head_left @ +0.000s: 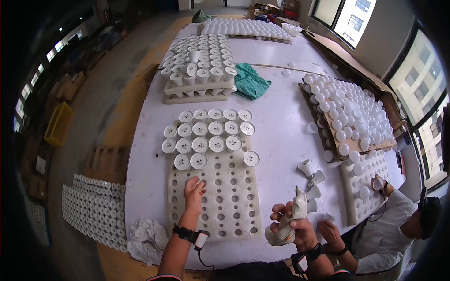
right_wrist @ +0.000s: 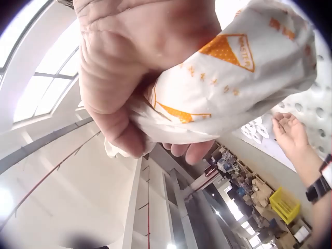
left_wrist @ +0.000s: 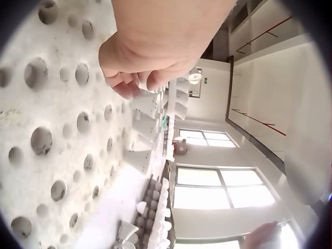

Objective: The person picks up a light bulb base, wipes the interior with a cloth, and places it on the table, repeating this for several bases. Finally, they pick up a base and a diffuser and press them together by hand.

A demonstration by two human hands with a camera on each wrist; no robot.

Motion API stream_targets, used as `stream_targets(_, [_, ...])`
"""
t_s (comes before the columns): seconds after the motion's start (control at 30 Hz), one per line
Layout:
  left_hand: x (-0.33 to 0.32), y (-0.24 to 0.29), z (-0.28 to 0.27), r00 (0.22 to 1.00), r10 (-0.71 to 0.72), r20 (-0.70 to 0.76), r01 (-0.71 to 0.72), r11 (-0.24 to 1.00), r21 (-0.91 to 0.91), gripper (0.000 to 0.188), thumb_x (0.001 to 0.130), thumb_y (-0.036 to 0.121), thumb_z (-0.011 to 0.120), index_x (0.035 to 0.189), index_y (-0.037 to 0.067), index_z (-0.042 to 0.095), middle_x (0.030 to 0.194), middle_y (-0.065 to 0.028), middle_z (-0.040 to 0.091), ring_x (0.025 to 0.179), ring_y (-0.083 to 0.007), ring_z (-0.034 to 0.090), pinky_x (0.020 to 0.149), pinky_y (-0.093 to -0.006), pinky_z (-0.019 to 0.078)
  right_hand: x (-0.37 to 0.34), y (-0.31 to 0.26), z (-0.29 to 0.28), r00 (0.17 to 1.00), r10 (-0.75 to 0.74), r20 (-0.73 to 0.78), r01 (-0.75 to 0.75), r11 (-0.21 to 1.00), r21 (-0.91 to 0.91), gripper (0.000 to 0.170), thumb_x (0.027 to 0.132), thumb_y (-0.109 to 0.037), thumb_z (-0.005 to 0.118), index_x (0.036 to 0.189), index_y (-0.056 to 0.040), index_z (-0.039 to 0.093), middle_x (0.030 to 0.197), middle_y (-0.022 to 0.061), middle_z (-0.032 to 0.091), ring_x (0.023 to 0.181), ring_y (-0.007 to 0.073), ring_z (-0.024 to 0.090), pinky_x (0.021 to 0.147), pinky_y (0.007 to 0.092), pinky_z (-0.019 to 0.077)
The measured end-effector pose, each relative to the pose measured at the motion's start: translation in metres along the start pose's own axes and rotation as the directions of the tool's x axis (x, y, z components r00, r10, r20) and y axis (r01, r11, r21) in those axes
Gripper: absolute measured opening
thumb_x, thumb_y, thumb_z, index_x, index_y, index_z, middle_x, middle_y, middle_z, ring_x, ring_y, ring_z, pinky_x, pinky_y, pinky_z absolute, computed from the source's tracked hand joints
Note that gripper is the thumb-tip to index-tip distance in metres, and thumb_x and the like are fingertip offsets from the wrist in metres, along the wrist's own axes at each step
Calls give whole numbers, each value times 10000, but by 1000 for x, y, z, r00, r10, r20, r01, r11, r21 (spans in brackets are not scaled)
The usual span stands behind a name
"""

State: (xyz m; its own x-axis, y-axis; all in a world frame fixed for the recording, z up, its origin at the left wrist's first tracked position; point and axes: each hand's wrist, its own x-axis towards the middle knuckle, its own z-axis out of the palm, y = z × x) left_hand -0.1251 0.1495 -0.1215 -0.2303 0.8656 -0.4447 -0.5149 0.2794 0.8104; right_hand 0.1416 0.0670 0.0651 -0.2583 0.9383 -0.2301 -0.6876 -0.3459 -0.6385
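Note:
My right hand (head_left: 302,230) grips a crumpled white plastic pouch (right_wrist: 228,98) with orange print, raised over the near edge of the table. Its narrow twisted end points up in the head view. My left hand (head_left: 193,191) hangs over the left side of a pale board full of round holes (head_left: 224,199), fingers loosely bent with nothing between them. Just beyond those fingers, white lamp cups (head_left: 199,160) with speckled round tops stand in rows in the board's far half. One cup (head_left: 251,158) sits apart at the right side of its row.
Loose white cups (head_left: 313,191) lie right of the board. Farther right are a heap of white domes (head_left: 349,112) and a second holed board (head_left: 370,206), where another person (head_left: 389,229) sits. A green cloth (head_left: 251,81) lies beside stacked cup trays (head_left: 199,88); crumpled white plastic (head_left: 146,240) lies near left.

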Motion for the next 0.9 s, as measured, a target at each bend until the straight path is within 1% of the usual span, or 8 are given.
stream_targets(0.07, [29,-1,8,977,184,-107,-178,982,64,388,786,40,568,1151,39,436,984,-51,544,809,-122,529,683,-269,431,3,-5,-18,985,115,125,-126,988,88,412,676,-152,664,1015,-35,460,725,65,502,566,162,482,534,304,385])
stream_targets(0.23, [66,-5,38,975,201,-97,-185,971,150,405,744,64,630,1102,84,442,985,-37,551,721,-107,535,586,-230,429,8,-16,-34,982,129,140,-133,991,20,531,682,-250,692,1078,-2,439,622,28,430,470,107,387,457,252,319])
stream_targets(0.33, [58,-2,41,951,275,-139,-245,949,200,428,701,77,674,1069,30,462,927,-37,556,682,-95,531,533,-214,419,-2,-22,-35,989,131,68,-123,986,-110,471,697,-275,685,1020,11,495,622,27,444,499,111,419,481,245,353])
stream_targets(0.43, [3,8,34,956,288,58,-292,905,309,330,759,249,648,981,45,516,788,-2,555,628,-72,487,505,-222,389,-12,-32,-26,996,-67,60,89,855,-511,277,774,-174,616,953,31,560,724,61,572,649,153,551,602,260,455])
stream_targets(0.5, [-63,19,42,968,102,231,-124,989,84,395,836,399,531,981,32,512,782,-27,552,598,-100,473,507,-235,389,-23,-34,-37,998,-41,47,60,851,-522,273,773,-140,613,977,34,556,753,67,583,659,153,557,603,259,459])
stream_targets(0.6, [-120,10,32,886,-13,464,-17,998,60,497,889,487,364,1024,26,490,781,-64,559,582,-146,487,489,-264,394,-37,-41,-39,998,-54,33,63,849,-524,312,752,-86,639,1030,27,552,768,57,587,668,128,556,599,244,458])
stream_targets(0.67, [-162,23,42,756,-443,481,497,867,16,583,874,560,279,1096,56,473,755,-101,539,525,-170,479,451,-279,372,-47,-47,-39,997,-68,24,67,763,-643,337,735,-91,667,1038,10,561,769,50,584,670,104,547,596,232,452])
stream_targets(0.9, [-221,28,56,667,-406,625,576,813,-87,623,863,585,274,1235,97,381,806,-139,567,477,-161,465,381,-261,348,-83,-55,-43,963,-222,150,258,615,-745,308,781,-12,594,1086,-23,552,914,41,589,760,82,542,656,220,441])
